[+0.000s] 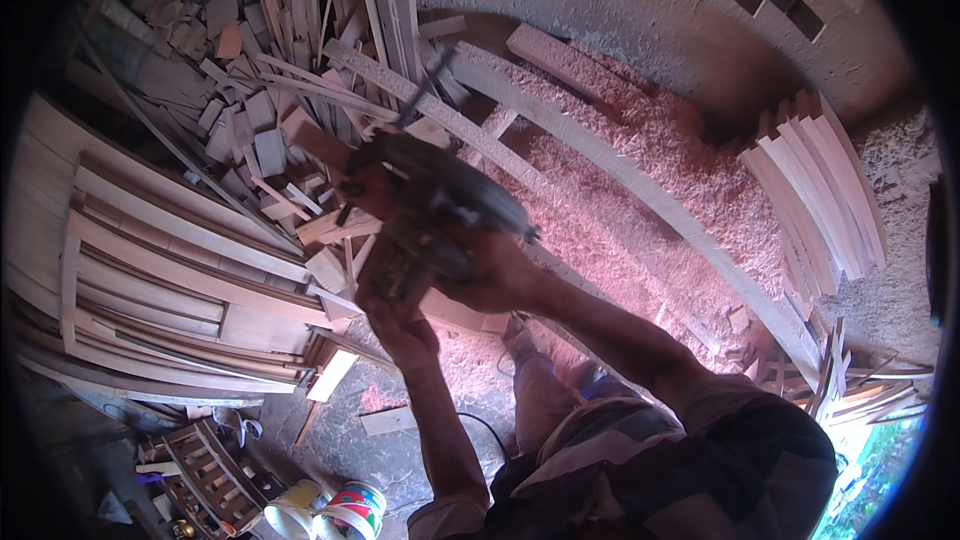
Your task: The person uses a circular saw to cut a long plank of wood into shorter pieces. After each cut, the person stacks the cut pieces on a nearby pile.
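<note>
A dark, bulky hand-held power tool (455,195) is raised before me over the wood scraps, smeared by motion so that its exact kind cannot be made out. My right hand (490,265) closes around its near side. From below, my left hand (395,315) grips its lower left part; the fingers are partly lost in shadow. A short brown wood piece (318,140) shows at the tool's far left end, and I cannot tell whether it touches. Beneath the tool, a long pale plank (480,150) lies slantwise.
Wood offcuts (255,130) are heaped at the far left. Slatted wooden frames (190,270) lean at left. A long curved board (640,185) crosses reddish shavings (650,130). Curved pieces (815,190) stand stacked at right. Two buckets (350,510) and a dark cable (485,422) are near my feet.
</note>
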`<control>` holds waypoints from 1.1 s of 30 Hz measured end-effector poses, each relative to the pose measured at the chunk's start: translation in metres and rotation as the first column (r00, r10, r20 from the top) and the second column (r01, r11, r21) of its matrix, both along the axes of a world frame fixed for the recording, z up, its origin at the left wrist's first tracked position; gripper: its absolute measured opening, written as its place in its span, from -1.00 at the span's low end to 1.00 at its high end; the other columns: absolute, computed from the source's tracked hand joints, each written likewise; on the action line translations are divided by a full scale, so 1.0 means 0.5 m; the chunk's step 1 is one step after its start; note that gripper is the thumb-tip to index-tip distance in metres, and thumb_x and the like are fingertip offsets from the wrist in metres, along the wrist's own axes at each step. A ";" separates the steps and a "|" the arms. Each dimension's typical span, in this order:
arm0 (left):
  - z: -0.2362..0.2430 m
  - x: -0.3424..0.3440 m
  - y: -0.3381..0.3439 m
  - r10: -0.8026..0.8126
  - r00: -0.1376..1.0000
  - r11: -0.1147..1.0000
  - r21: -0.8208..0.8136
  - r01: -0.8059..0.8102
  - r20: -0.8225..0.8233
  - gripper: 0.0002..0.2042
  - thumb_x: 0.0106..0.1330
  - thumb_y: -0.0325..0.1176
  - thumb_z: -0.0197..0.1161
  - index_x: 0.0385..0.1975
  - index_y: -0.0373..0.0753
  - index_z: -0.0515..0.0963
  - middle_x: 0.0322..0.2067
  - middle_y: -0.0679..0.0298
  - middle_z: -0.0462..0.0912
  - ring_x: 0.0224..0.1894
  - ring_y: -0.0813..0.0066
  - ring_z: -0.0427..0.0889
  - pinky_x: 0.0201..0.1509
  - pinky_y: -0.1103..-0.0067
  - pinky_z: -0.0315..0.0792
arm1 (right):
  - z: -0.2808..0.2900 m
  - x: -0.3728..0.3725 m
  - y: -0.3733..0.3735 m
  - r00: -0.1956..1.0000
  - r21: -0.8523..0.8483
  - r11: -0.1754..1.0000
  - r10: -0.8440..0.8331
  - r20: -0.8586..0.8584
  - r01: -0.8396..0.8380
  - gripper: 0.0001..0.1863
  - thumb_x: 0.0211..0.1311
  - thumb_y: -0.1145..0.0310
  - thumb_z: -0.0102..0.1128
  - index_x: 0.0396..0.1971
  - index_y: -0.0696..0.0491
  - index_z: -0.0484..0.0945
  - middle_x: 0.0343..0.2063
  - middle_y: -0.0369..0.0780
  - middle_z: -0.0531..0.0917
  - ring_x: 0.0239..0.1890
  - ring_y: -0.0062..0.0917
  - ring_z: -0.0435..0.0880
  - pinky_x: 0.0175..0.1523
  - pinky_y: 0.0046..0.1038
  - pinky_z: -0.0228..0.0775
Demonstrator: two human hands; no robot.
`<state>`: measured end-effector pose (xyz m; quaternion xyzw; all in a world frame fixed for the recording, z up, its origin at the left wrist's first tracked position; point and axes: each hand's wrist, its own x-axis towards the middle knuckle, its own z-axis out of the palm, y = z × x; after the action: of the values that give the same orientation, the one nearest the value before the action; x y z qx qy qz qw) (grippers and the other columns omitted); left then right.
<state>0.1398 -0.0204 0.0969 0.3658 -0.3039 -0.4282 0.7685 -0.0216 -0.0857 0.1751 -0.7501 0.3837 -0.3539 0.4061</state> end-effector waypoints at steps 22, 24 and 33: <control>-0.269 -0.457 0.116 -0.262 0.933 0.704 0.710 0.009 0.249 0.18 0.17 0.14 0.49 0.52 -0.42 -0.19 0.43 -0.18 0.15 0.38 0.01 0.34 0.40 0.28 0.37 | -0.034 -0.744 0.841 0.512 0.260 0.442 -0.771 -0.378 0.858 -0.54 0.06 0.30 0.42 -0.01 0.13 0.60 -0.29 -0.02 0.73 -0.22 -0.18 0.77 -0.10 -0.22 0.55; -0.300 -0.479 0.106 -0.323 0.852 0.691 0.718 -0.085 0.412 0.23 0.12 0.14 0.53 0.53 -0.40 -0.22 0.43 -0.18 0.15 0.37 -0.03 0.35 0.39 0.23 0.39 | -0.065 -0.765 0.898 0.431 0.220 0.371 -0.800 -0.418 0.902 -0.58 0.07 0.31 0.40 -0.05 0.14 0.61 -0.32 0.02 0.73 -0.21 -0.07 0.76 -0.13 -0.18 0.56; -0.476 -0.441 0.035 -0.417 0.909 0.600 0.751 0.274 0.001 -0.25 0.20 0.01 0.32 0.32 -0.29 0.29 0.19 -0.01 0.47 0.19 -0.02 0.53 0.26 0.10 0.48 | -0.206 -0.825 1.032 0.268 0.016 0.288 -0.865 -0.425 0.957 -0.55 0.08 0.34 0.33 0.02 0.10 0.59 -0.42 0.07 0.70 -0.31 0.05 0.73 -0.22 -0.04 0.57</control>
<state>-0.0809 -0.0027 -0.1411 0.6141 -0.2370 -0.6203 0.4266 -0.4341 0.4305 0.0721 -0.3705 0.8538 -0.3336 0.1498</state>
